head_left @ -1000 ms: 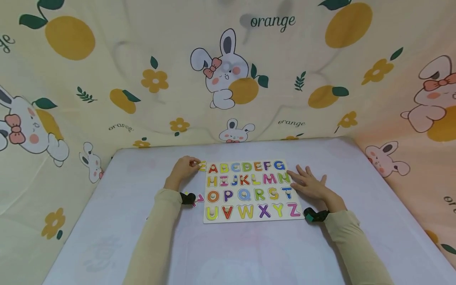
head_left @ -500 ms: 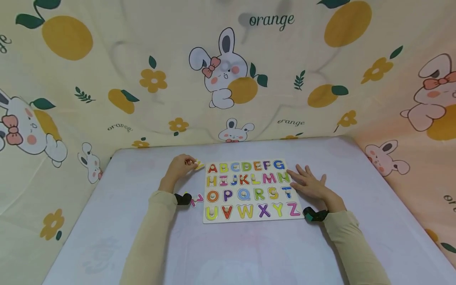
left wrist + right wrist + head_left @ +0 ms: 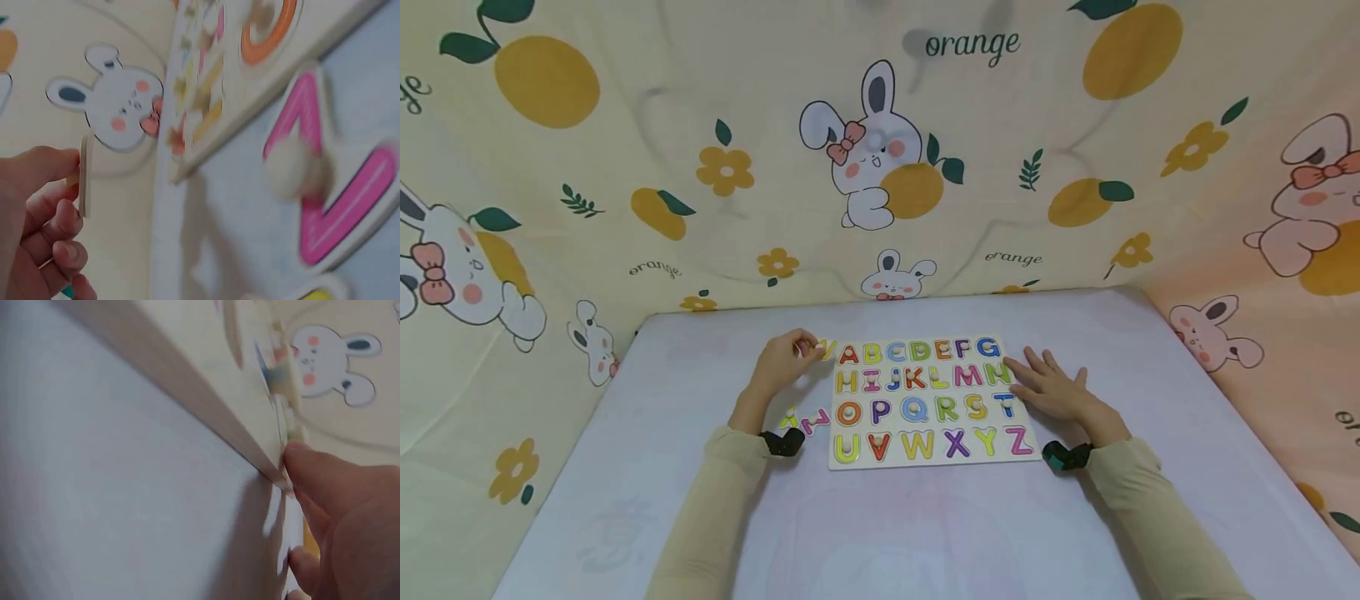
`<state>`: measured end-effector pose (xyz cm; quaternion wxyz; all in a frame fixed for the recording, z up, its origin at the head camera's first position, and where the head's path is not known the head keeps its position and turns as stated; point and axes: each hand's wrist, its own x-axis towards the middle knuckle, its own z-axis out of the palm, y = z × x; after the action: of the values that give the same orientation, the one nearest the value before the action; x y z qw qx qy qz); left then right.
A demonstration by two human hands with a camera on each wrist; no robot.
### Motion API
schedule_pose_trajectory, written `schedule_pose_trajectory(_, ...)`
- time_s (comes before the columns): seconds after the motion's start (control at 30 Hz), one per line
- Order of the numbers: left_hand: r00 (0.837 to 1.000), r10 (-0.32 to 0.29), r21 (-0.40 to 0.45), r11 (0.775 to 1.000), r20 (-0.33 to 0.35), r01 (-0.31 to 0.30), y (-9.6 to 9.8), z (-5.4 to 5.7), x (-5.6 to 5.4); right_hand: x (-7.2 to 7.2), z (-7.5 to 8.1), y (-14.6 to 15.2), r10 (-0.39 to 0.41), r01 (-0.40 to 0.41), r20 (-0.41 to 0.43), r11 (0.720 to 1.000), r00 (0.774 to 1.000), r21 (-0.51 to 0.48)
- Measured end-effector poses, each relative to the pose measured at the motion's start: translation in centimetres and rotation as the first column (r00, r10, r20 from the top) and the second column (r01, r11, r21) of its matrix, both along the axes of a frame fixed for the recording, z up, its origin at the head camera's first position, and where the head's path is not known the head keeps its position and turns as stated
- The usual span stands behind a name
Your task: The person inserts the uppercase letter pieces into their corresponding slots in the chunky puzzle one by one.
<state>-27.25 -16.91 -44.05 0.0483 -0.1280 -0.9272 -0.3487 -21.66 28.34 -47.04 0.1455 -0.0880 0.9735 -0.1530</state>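
Note:
My left hand [image 3: 786,362] pinches a yellow wooden letter piece [image 3: 827,349] just left of the alphabet puzzle board [image 3: 901,469]; in the left wrist view the letter piece [image 3: 86,178] shows edge-on between thumb and fingers. On the board, colourful letters run in rows, many with round wooden knobs. My right hand [image 3: 1056,390] lies with fingers spread at the board's right side, its thumb touching the edge near N and T. Beside the board's left edge are a pink knobbed letter piece, shaped like a Z [image 3: 315,215], and a yellow letter piece [image 3: 792,417].
A white-covered table [image 3: 895,533] lies under everything. Behind it hangs a cream cloth [image 3: 970,133] printed with rabbits and oranges. Each wrist wears a dark camera, the left camera [image 3: 784,442] close to the loose letter pieces.
My left hand drew slightly away from the board, then came back toward its upper left corner, the yellow letter piece turning in its fingers. The right hand stays put.

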Motion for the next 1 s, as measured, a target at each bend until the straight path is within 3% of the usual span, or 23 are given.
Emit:
schedule_pose_trajectory(0.17,1.0,0.007,0.007,1.0,-0.011,-0.007,0.8,0.4,2.0,0.0,0.5,-0.6,-0.002,0.002,0.022,1.0,1.0,0.026)
schedule_pose_trajectory(0.5,0.996,0.002,-0.013,1.0,0.084,-0.001,3.0,0.9,5.4,-1.0,0.5,-0.7,0.002,-0.005,0.08,0.999,0.997,0.04)
schedule_pose_trajectory(1.0,0.988,-0.026,0.036,0.999,0.153,0.021,5.3,0.0,7.8,-1.6,0.7,-0.3,0.005,-0.007,0.101,1.0,0.995,0.012)
